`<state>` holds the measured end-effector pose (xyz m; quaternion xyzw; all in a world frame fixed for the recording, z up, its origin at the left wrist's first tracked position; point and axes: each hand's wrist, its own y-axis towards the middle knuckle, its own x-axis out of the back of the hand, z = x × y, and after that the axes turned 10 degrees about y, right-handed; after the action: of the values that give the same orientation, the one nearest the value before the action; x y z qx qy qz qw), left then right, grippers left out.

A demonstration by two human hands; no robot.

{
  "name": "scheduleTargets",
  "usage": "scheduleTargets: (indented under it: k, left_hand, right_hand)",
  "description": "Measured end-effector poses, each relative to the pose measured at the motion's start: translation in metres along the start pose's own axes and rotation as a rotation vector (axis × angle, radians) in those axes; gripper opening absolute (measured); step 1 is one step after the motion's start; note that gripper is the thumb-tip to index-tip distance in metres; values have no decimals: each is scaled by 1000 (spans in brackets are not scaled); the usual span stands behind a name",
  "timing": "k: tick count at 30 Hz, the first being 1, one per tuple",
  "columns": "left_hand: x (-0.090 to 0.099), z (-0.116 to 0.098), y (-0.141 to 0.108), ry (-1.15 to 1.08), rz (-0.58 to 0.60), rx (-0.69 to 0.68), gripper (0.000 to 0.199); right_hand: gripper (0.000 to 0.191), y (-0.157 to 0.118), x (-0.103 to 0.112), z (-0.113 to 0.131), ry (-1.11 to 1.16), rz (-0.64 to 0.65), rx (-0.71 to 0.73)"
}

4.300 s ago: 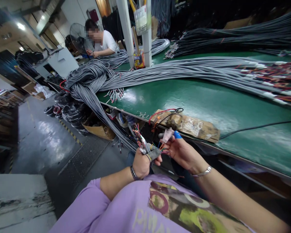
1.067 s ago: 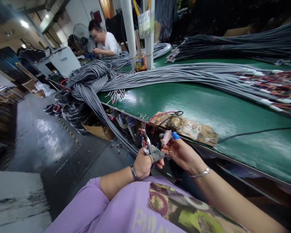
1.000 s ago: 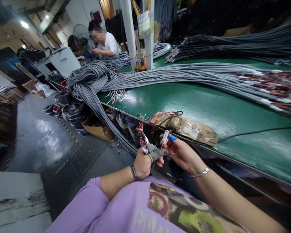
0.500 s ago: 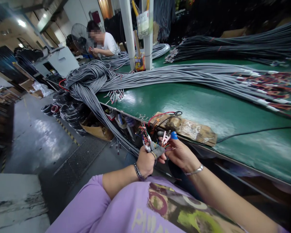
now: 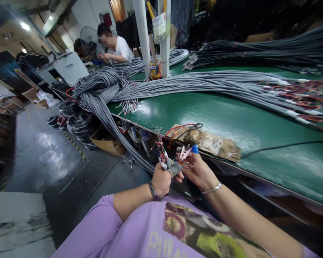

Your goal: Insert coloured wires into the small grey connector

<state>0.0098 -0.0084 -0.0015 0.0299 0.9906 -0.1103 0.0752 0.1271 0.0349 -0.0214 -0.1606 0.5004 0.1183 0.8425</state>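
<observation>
Black coils (image 5: 82, 125): wrapped in shiny film, rounded, piled on the floor.
Gray cables (image 5: 97, 86): long, smooth and tangled, draped over the edge of the green surface (image 5: 231, 111); heavy as a mass, by the look of it, yet each one bendy and springy.
Cardboard box (image 5: 109, 143): open, stiff-sided, below the surface.
Co-worker (image 5: 122, 48): white shirt, bent over the far side, beside a fan.
Left hand (image 5: 161, 181): fingers closed around a bunch of cable ends (image 5: 164, 159), in front of the surface's edge. The jacketed part just behind the bare wires looks the firmest place to hold.
Colored wires (image 5: 184, 164): thin, soft-looking, fanned out between the hands; probably easy to bend or nick.
Pink clip (image 5: 184, 154): small, peg-shaped, likely light, stiff plastic, best held by its arms.
Right hand (image 5: 200, 172): fingers narrowed on the clip, close to the wires; a blue cover (image 5: 195, 148) caps one fingertip.
Wooden block (image 5: 215, 143): rough, patched with glossy tape, along the surface's near edge.
Dark cables (image 5: 258, 52): thin, in long bundles, at the back.
</observation>
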Motion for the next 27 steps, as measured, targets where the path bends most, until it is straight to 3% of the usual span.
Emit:
scheduleTargets:
  k: [6,10,13,23,27]
  left_hand:
    - [5,-3,-8,-16,-10,-2,46]
    - [8,-2,-11,-34,-22,-25,41]
    - [8,-3,-11,-46,-46,-47,40]
    - [-2,-7,-3,-86,-48,-75,39]
    - [-3,-5,-1,-75,-55,-62,39]
  right_hand:
    - [43,-6,7,6,43,-82,-64]
    - [32,-10,5,10,6,-80,-89]
    - [23,-11,3,10,-88,-88,-24]
    - [27,-11,4,7,-137,-152,23]
    - [31,-11,6,3,-271,-209,208]
